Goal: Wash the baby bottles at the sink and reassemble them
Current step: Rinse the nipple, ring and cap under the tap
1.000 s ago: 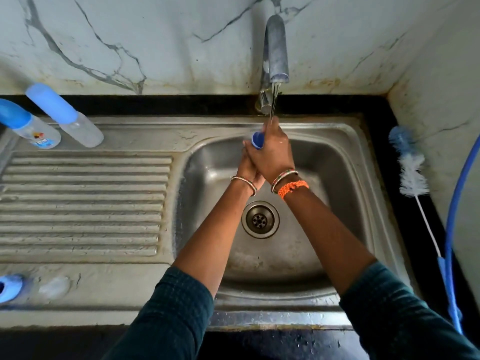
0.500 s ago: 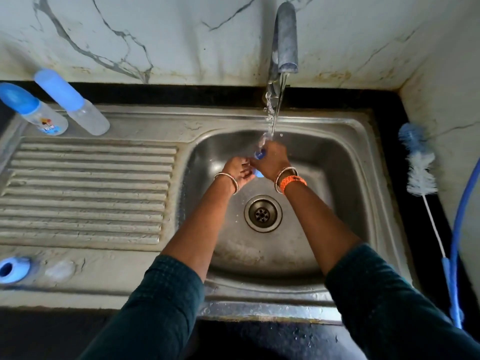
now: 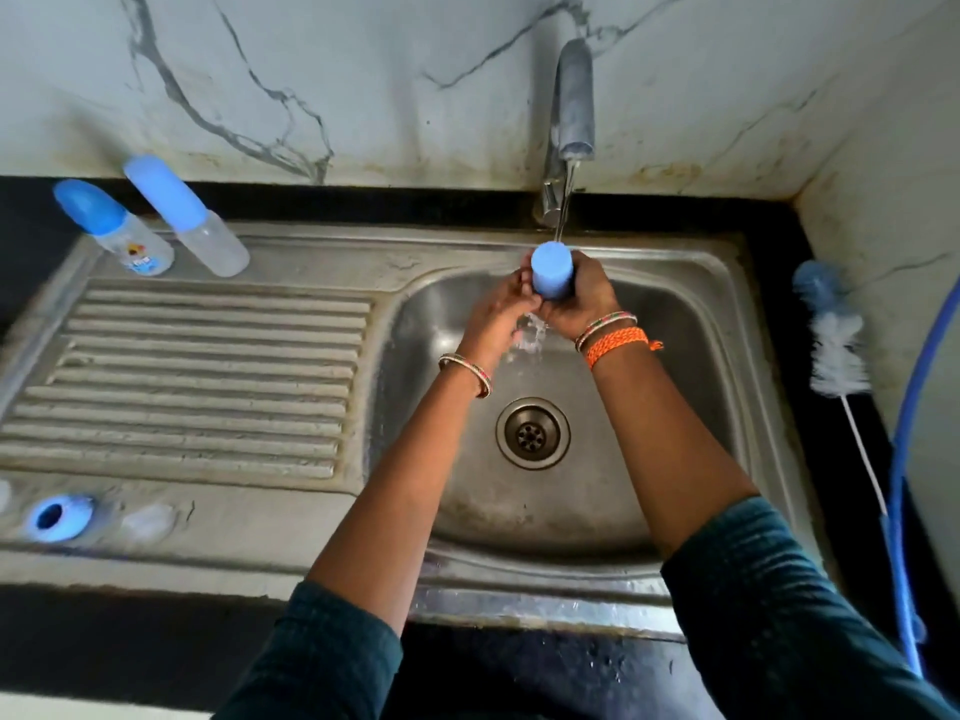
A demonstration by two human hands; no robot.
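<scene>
Head view: the blue cap (image 3: 551, 275) sits between both hands over the sink (image 3: 717, 324), directly under the tap (image 3: 574, 103), whose thin stream lands on the cap's closed end. The right hand (image 3: 584, 298) wraps its fingers round the cap's right side; the left hand (image 3: 501, 304) curls in against the left and lower side, so the two hands are together, clamped on the cap. The cap's long axis runs roughly upright, closed end up and tipped a little toward the camera, with water spilling off below between the wrists. Both hands are equally near; the right seems to carry most of the grip.

Well apart to the left, two capped baby bottles (image 3: 156, 226) stand at the back of the drainboard (image 3: 208, 381), and a blue collar ring (image 3: 54, 517) lies on its front edge. A bottle brush (image 3: 836, 350) rests on the counter to the right.
</scene>
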